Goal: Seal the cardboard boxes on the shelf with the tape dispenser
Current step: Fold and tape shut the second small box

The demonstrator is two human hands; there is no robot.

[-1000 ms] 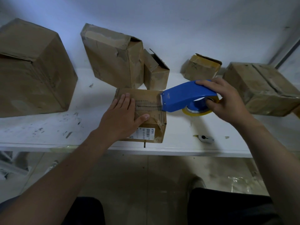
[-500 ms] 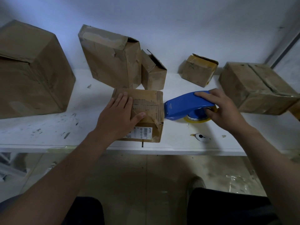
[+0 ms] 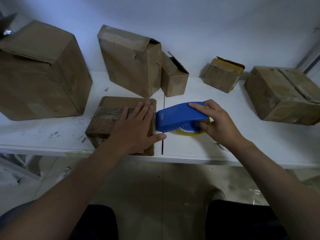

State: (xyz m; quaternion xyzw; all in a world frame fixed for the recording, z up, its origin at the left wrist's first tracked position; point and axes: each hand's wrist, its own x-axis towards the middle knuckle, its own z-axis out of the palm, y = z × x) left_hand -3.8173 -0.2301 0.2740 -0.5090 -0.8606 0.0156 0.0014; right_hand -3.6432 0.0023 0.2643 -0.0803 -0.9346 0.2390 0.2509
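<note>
- Now the left hand (image 3: 133, 125) lies flat on top of a low box (image 3: 105, 118). Its fingers (image 3: 147, 108) are straight and close together, and the thumb (image 3: 158, 135) is spread past the box's right edge. It presses down and curls round nothing.
- The right hand (image 3: 220, 125) is clamped on a blue tape dispenser (image 3: 178, 118). The fingers wrap over its curved back and the thumb is tucked low beside the roll of yellowish tape (image 3: 188, 134).
- The dispenser's front end touches the right side of the low box, between the left fingertips and the left thumb.
- The low box sits at the front edge of the white shelf (image 3: 242, 146), under the left palm. A rough, torn strip runs across its top to the left of that hand.
- A thin dark seam (image 3: 162, 146) in the shelf runs front to back between the two hands.
- Beyond the left hand, towards the back wall, stands a tall box (image 3: 128, 63). A little open box (image 3: 173, 80) touches its right side.
- Well to the left of the left hand is a big box (image 3: 39, 75).
- Beyond the right hand sits a small box (image 3: 223, 77) with one flap raised.
- Well to the right of that hand lies a wide box (image 3: 284, 94) with a strip along its top.
</note>
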